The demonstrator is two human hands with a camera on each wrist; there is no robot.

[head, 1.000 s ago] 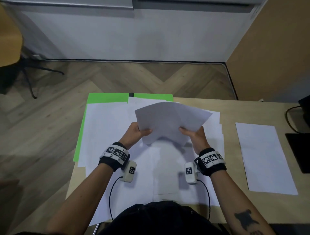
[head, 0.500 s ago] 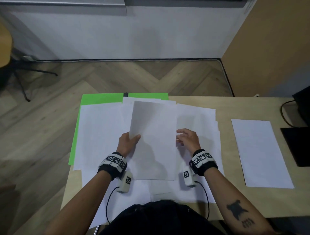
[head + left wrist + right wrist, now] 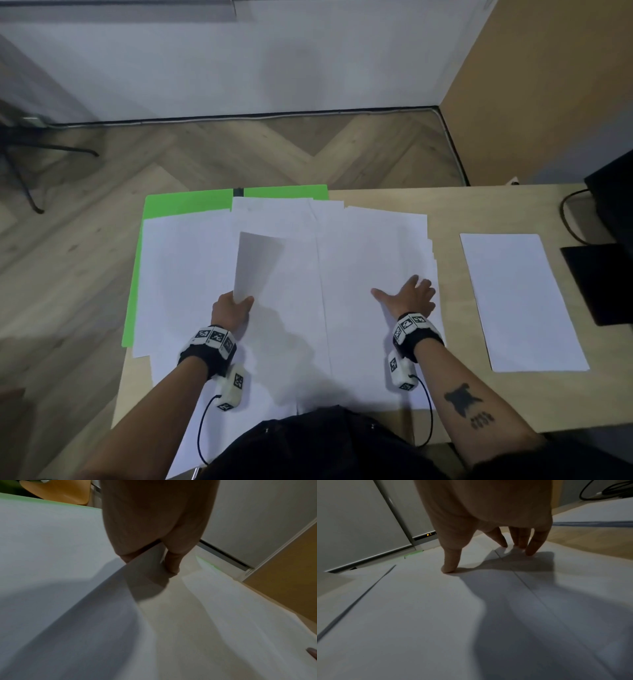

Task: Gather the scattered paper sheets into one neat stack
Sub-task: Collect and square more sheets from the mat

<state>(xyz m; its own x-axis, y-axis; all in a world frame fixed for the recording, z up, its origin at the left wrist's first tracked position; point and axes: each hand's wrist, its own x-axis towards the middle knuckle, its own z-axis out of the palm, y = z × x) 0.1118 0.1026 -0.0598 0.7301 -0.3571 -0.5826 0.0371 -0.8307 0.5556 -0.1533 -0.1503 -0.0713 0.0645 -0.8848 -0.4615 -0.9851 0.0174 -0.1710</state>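
Several white paper sheets [image 3: 359, 260] lie overlapping across the middle of the wooden table [image 3: 445, 202]. My left hand [image 3: 233, 306] pinches the near edge of one white sheet [image 3: 257, 263] and holds it tilted up on its side; in the left wrist view the thumb and fingers [image 3: 173, 563] clamp that sheet [image 3: 96, 608]. My right hand [image 3: 409, 296] lies flat with spread fingers on the right part of the pile, fingertips [image 3: 450, 568] pressing the paper [image 3: 419, 615]. One more white sheet [image 3: 520, 301] lies apart at the right.
A green sheet [image 3: 185, 204] sticks out under the pile at the back left, over the table's left edge. A black flat object [image 3: 599, 284] and a black cable [image 3: 572, 212] sit at the far right. Wood floor lies beyond the table.
The sheet held flat between both hands has swung up on edge in my left hand. My right hand let go, moved right and came down flat on the pile.
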